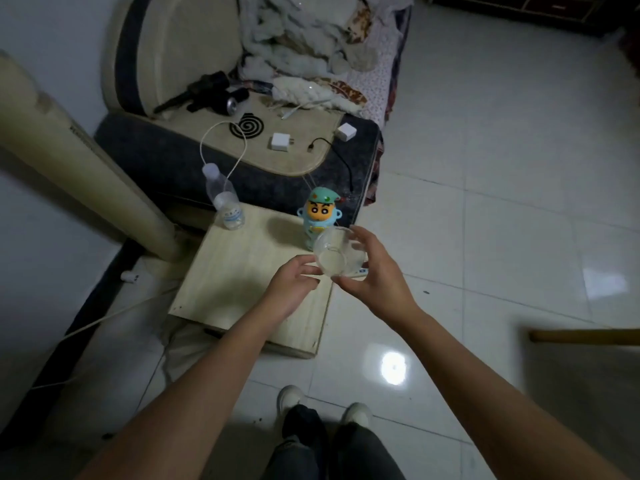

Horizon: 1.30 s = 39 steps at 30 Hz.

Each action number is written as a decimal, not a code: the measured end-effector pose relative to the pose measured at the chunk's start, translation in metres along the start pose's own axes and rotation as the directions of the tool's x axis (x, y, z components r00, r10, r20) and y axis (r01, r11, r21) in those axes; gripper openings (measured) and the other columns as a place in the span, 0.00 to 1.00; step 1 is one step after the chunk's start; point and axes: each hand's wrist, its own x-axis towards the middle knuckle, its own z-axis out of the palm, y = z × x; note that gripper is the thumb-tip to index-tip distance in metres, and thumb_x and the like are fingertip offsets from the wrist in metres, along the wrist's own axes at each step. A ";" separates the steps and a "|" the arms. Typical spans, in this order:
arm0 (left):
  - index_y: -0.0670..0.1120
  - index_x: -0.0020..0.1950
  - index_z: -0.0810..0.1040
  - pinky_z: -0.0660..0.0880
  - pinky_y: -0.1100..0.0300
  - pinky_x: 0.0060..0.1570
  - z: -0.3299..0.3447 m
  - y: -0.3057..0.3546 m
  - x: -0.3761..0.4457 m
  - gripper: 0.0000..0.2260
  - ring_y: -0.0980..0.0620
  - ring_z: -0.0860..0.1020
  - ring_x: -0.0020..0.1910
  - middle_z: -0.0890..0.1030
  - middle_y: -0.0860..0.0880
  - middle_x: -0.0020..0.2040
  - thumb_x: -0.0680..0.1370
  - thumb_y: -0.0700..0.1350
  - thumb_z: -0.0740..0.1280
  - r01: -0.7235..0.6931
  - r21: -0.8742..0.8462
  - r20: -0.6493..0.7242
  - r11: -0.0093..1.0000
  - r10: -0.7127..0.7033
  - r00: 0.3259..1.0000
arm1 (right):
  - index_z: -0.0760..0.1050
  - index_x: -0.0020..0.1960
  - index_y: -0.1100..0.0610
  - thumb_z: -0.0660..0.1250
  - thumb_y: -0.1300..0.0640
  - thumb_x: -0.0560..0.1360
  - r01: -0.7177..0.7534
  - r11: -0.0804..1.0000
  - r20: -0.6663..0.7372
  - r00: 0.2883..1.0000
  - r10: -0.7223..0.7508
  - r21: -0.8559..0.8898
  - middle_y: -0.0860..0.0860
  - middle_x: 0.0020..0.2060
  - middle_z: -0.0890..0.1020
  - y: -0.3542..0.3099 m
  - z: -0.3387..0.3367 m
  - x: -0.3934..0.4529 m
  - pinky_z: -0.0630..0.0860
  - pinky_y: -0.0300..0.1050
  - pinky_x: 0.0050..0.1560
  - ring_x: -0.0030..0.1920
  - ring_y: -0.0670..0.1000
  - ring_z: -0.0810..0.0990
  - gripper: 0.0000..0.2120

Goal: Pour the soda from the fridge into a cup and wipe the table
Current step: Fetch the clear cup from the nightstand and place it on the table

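Your right hand (375, 271) grips the clear cup (337, 252) over the table's (242, 289) right edge; your left hand (291, 289) touches its base, fingers loosely curled. A toy figure (318, 214) stands just behind the cup, a water bottle (225, 202) at the far-left corner.

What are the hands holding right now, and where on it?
A clear plastic cup: right hand grips its rim and side; left hand fingertips touch its base.

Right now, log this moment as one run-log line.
stage: cup handling | right hand: holds clear cup over table edge | left hand: fingertips at cup | soda: not in view | wiping: not started
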 end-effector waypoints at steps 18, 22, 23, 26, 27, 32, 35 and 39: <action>0.43 0.62 0.72 0.70 0.64 0.43 0.226 -0.006 -0.091 0.16 0.56 0.76 0.47 0.80 0.50 0.52 0.74 0.35 0.64 -0.108 0.310 0.484 0.945 -0.059 0.873 | 0.59 0.70 0.50 0.74 0.54 0.66 -0.320 0.918 -0.372 0.843 0.388 0.232 0.41 0.60 0.70 0.087 -0.125 -0.226 0.73 0.39 0.57 0.58 0.40 0.71 0.37; 0.44 0.60 0.73 0.70 0.63 0.45 0.275 -0.015 -0.116 0.15 0.55 0.76 0.49 0.80 0.54 0.49 0.74 0.35 0.64 -0.167 0.377 0.590 0.911 -0.097 0.802 | 0.59 0.70 0.50 0.74 0.54 0.67 -0.385 0.876 -0.460 0.747 0.480 0.290 0.42 0.61 0.71 0.103 -0.140 -0.281 0.73 0.41 0.58 0.59 0.41 0.71 0.37; 0.44 0.59 0.73 0.70 0.63 0.45 0.286 -0.017 -0.122 0.14 0.55 0.76 0.49 0.79 0.55 0.49 0.74 0.35 0.64 -0.190 0.393 0.616 0.900 -0.104 0.781 | 0.59 0.70 0.50 0.74 0.54 0.66 -0.401 0.865 -0.483 0.718 0.501 0.300 0.43 0.62 0.72 0.106 -0.143 -0.294 0.73 0.42 0.57 0.59 0.42 0.71 0.37; 0.44 0.57 0.74 0.70 0.63 0.46 0.320 -0.023 -0.141 0.12 0.55 0.76 0.49 0.78 0.59 0.48 0.75 0.34 0.64 -0.262 0.425 0.695 0.866 -0.127 0.707 | 0.59 0.70 0.48 0.74 0.52 0.66 -0.459 0.823 -0.547 0.618 0.566 0.334 0.44 0.63 0.72 0.113 -0.150 -0.333 0.73 0.41 0.57 0.59 0.41 0.71 0.37; 0.45 0.57 0.74 0.70 0.64 0.45 0.332 -0.025 -0.147 0.12 0.56 0.76 0.49 0.78 0.57 0.48 0.75 0.34 0.64 -0.284 0.431 0.723 0.856 -0.139 0.677 | 0.59 0.70 0.48 0.74 0.52 0.67 -0.470 0.807 -0.567 0.577 0.588 0.358 0.43 0.63 0.72 0.115 -0.152 -0.346 0.73 0.41 0.57 0.59 0.41 0.71 0.37; 0.49 0.55 0.73 0.71 0.64 0.44 0.385 -0.038 -0.185 0.14 0.57 0.76 0.47 0.79 0.53 0.47 0.75 0.34 0.63 -0.414 0.447 0.841 0.793 -0.215 0.497 | 0.59 0.70 0.48 0.74 0.52 0.67 -0.515 0.721 -0.649 0.357 0.672 0.463 0.43 0.62 0.72 0.118 -0.154 -0.411 0.73 0.43 0.57 0.61 0.43 0.71 0.37; 0.47 0.57 0.73 0.70 0.65 0.42 0.411 -0.047 -0.209 0.14 0.59 0.76 0.46 0.79 0.52 0.47 0.75 0.33 0.63 -0.486 0.450 0.879 0.749 -0.277 0.388 | 0.59 0.70 0.49 0.74 0.52 0.66 -0.516 0.667 -0.674 0.212 0.708 0.538 0.44 0.63 0.72 0.116 -0.150 -0.447 0.72 0.43 0.59 0.62 0.44 0.71 0.38; 0.45 0.60 0.73 0.70 0.63 0.43 0.439 -0.064 -0.239 0.16 0.57 0.76 0.47 0.79 0.51 0.49 0.75 0.34 0.63 -0.575 0.437 0.899 0.692 -0.351 0.260 | 0.60 0.70 0.49 0.74 0.55 0.67 -0.511 0.602 -0.686 0.033 0.727 0.613 0.45 0.63 0.73 0.114 -0.140 -0.488 0.73 0.44 0.59 0.62 0.45 0.72 0.37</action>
